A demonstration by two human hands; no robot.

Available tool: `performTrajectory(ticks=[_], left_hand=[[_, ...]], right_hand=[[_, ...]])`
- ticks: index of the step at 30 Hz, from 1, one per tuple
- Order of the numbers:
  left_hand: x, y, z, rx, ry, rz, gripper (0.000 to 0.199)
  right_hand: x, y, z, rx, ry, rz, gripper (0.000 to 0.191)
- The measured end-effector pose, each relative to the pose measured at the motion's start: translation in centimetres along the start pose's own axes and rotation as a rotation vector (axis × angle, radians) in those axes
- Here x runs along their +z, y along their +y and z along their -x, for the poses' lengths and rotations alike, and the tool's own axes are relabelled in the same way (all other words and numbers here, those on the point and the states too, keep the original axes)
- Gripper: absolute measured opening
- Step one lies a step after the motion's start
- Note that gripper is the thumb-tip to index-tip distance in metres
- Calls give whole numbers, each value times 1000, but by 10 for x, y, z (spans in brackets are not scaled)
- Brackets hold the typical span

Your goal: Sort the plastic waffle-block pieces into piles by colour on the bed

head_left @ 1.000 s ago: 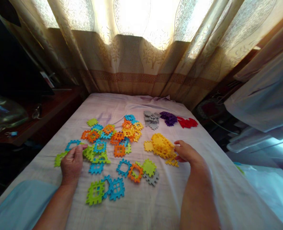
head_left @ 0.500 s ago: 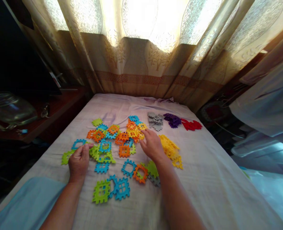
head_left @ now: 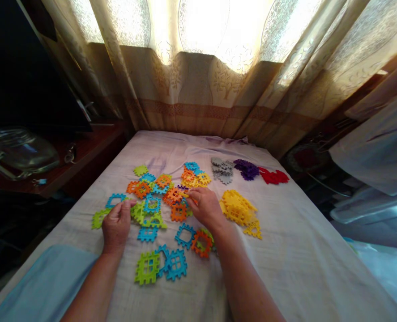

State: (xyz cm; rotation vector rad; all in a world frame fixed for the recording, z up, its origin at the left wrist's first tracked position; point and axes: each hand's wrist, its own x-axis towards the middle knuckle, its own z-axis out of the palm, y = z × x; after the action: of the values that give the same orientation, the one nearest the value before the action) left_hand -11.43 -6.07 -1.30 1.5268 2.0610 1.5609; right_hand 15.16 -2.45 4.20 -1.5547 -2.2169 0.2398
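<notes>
My right hand (head_left: 205, 206) is pinched on a small yellow piece (head_left: 184, 194) above the middle of the mixed pile, beside orange pieces (head_left: 174, 195). My left hand (head_left: 117, 223) is closed at the left of the pile, near a blue square frame (head_left: 115, 200) and green pieces (head_left: 138, 212); what its fingertips hold, if anything, is too small to tell. Right of my right hand lies a heap of yellow pieces (head_left: 236, 207). Closer to me are green (head_left: 147, 268), blue (head_left: 176, 264) and orange (head_left: 201, 243) notched pieces.
Grey (head_left: 222, 170), purple (head_left: 246, 169) and red (head_left: 273, 175) piles lie in a row at the back right of the sheet-covered bed (head_left: 285, 250). A glass jug (head_left: 23, 152) stands on the brown cabinet at left. Curtains hang behind.
My right hand has moved left and slightly toward me, from the yellow pieces at the back to the pile's middle, with a yellow piece now at its fingertips. The view has shifted slightly.
</notes>
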Motion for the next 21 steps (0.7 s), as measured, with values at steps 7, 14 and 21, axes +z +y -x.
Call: performTrajectory(ticks=[7,14,21], left_hand=[[0,0,1,-7,-1,-3,40],[-1,3,1,-17,-10,-8,41],[0,0,1,-39,-22,-2,41]], right_hand=[[-50,72,15,530,269,-86,34],[-67,122,38,809,201,-14,33],[-54,99,27,643,227,166,36]])
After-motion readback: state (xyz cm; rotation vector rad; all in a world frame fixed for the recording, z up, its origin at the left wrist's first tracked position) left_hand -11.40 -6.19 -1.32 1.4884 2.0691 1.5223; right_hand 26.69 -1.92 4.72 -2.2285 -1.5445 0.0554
